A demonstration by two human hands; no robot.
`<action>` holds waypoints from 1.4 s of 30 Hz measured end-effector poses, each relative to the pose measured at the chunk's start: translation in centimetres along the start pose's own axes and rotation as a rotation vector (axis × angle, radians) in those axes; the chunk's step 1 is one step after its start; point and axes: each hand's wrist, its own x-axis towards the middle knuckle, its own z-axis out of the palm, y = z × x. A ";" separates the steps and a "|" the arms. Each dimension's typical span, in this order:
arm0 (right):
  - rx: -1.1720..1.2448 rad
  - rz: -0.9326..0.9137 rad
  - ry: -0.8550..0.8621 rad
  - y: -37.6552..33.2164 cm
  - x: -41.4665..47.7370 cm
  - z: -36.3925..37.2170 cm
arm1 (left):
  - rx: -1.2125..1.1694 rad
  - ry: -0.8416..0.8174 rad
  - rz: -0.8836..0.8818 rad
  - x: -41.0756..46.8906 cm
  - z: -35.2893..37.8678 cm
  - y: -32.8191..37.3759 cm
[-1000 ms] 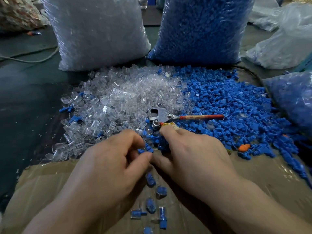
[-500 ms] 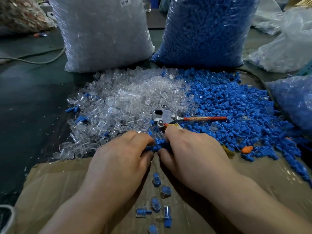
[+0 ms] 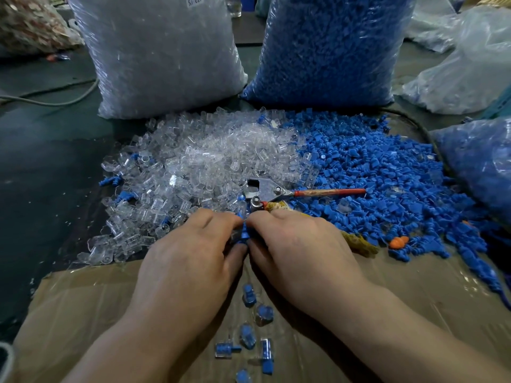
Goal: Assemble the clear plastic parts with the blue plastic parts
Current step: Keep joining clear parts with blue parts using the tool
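Six-ish done pcs (image 3: 247,331) on cardboard (image 3: 414,294) by me. Clear pile (image 3: 210,161) & blue pile (image 3: 387,175) look huge, so early days imo. My left hand (image 3: 188,261) & right hand (image 3: 298,252) pinch a blue part (image 3: 244,233) btwn them.

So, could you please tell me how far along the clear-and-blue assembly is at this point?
Barely started. Done: a handful of assembled pieces lie on the cardboard. In hand: the left hand and right hand together pinch a blue part. Remaining: the loose clear pile, the loose blue pile, and the full clear bag and blue bag behind them.
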 end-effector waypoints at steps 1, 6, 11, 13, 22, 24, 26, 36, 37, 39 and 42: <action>0.017 0.005 0.006 0.1 0.0 0.1 | -0.013 0.015 0.006 0.0 0.1 0.0; 0.122 0.062 0.025 0.1 0.0 0.0 | -0.094 0.086 -0.051 0.1 0.4 -0.1; 0.197 0.098 0.047 0.3 0.0 -0.3 | -0.081 0.093 -0.031 -0.1 0.6 -0.3; 0.227 0.096 0.044 0.3 0.0 -0.4 | -0.068 0.084 -0.013 -0.1 0.6 -0.3; 0.341 0.116 0.114 0.6 -0.1 -0.4 | -0.210 0.127 -0.042 0.1 1.0 -0.9; 0.356 0.130 0.150 0.5 -0.1 -0.5 | -0.288 0.171 -0.071 0.1 1.1 -1.2; 0.378 0.150 0.175 0.5 0.0 -0.8 | -0.352 0.209 -0.096 0.0 1.1 -1.2; -0.017 0.006 -0.119 -0.7 -0.6 -1.7 | -0.550 0.170 -0.208 -0.2 0.7 -1.2; -0.018 -0.007 -0.112 -0.5 -0.6 -1.6 | -0.534 0.162 -0.194 -0.3 0.7 -1.1; -0.012 -0.018 -0.108 -0.1 -0.5 -1.6 | -0.534 0.154 -0.176 -0.4 0.7 -1.0; 0.058 -0.001 -0.063 0.2 -0.6 -1.5 | -0.734 0.140 -0.219 -0.2 0.5 -0.9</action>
